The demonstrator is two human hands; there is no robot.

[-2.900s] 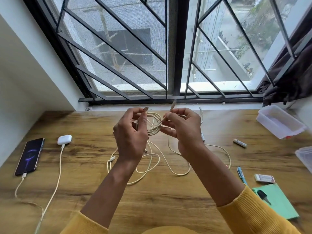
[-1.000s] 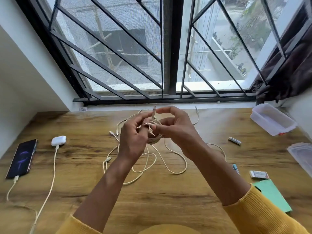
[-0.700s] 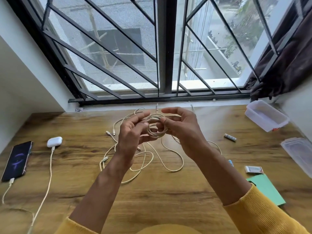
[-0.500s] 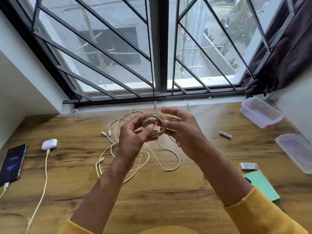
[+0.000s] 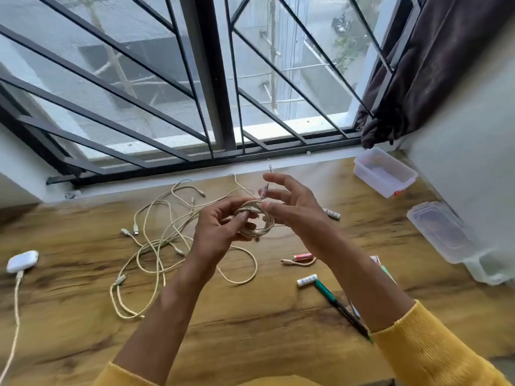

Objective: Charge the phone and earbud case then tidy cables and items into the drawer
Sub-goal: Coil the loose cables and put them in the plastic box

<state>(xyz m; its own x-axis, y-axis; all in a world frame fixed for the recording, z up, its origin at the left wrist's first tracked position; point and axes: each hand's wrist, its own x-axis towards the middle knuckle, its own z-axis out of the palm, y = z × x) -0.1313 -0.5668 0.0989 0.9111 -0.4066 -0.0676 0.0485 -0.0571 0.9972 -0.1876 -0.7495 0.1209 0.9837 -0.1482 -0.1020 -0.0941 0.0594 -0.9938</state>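
Observation:
Above the wooden desk (image 5: 250,324) my left hand (image 5: 220,232) grips a small coil of cream cable (image 5: 255,221). My right hand (image 5: 289,207) pinches the coil's plug end at the top right, its other fingers spread. Several loose cream cables (image 5: 156,246) lie tangled on the desk under and left of my hands. The white earbud case (image 5: 22,261) sits at the far left with a charging cable (image 5: 15,310) plugged into it. The phone is out of view.
A clear plastic tub (image 5: 386,171) stands at the back right, with a clear lid (image 5: 443,232) nearer along the right wall. Batteries (image 5: 306,280), a red tube (image 5: 302,256), a short cable and a green pen (image 5: 342,309) lie right of my hands. Window bars rise behind the desk.
The view has swung right, so the phone left the frame. My hands kept winding the cable into a tighter coil and moved it slightly lower; my right fingers have spread.

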